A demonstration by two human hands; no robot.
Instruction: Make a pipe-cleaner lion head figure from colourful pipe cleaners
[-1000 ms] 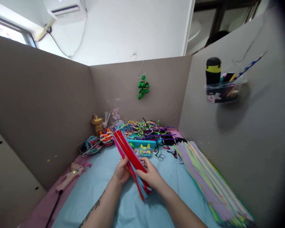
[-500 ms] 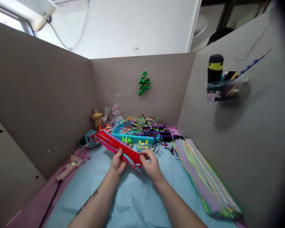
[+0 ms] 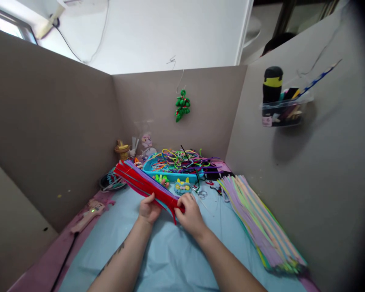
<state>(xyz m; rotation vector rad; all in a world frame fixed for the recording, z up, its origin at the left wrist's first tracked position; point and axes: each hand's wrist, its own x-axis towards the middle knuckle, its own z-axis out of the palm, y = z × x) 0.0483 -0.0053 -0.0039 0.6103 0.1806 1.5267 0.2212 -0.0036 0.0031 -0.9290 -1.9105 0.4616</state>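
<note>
A bundle of pipe cleaners (image 3: 146, 187), mostly red with purple and light blue ones, is held slantwise above the blue-covered table. My left hand (image 3: 150, 209) is closed round its middle from below, thumb on top. At the near right end, my right hand (image 3: 189, 211) has its fingers closed on the tips of the bundle, and some red ends stick out below. Just behind the bundle are a small green figure (image 3: 162, 180) and a blue-and-yellow one (image 3: 182, 186), both of fuzzy wire. Scissors (image 3: 201, 194) lie to their right.
A blue tray (image 3: 170, 176) heaped with loose coloured pipe cleaners stands at the back. Pastel pipe cleaners (image 3: 261, 223) lie along the right wall. A glue gun (image 3: 86, 217) and a dark bowl (image 3: 105, 185) are on the left. A clear bin (image 3: 281, 113) hangs on the right wall.
My right hand has moved slightly left and its fingers have closed further over the bundle's end. The bundle's far end has shifted left and up, showing more purple. The view has shifted slightly.
</note>
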